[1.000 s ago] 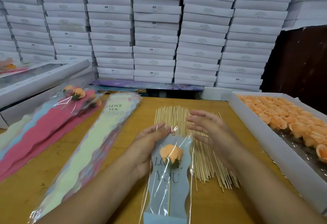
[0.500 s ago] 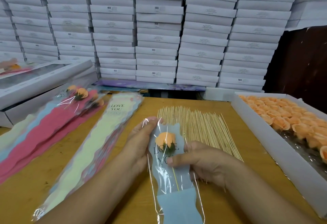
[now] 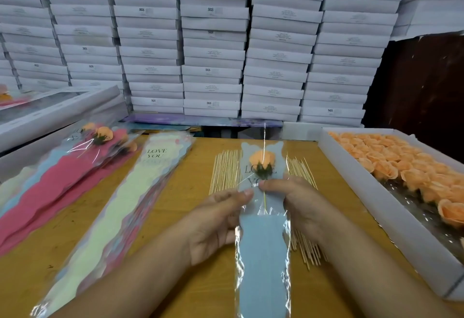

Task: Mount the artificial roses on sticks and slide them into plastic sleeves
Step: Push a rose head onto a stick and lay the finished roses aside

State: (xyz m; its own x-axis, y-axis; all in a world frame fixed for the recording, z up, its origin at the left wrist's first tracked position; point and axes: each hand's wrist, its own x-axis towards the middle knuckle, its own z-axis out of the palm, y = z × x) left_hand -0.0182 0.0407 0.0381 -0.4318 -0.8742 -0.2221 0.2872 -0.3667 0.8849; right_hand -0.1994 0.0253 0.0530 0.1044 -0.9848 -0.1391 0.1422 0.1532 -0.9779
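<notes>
Your left hand (image 3: pixel 213 219) and right hand (image 3: pixel 298 202) now both pinching the clear plastic sleeve with pale-blue card (image 3: pixel 262 229), lifted higher toward frame centre than before, peach artificial rose (image 3: pixel 261 158) inside, over the bamboo sticks (image 3: pixel 224 169).

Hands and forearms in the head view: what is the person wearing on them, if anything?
Nothing that shows. The left hand and right hand are bare, with no gloves, rings or finger tape visible. Both forearms are uncovered down to the bottom edge of the frame, with no sleeve cuff, watch or bracelet in view. The fingernails look short and unpainted.
</notes>
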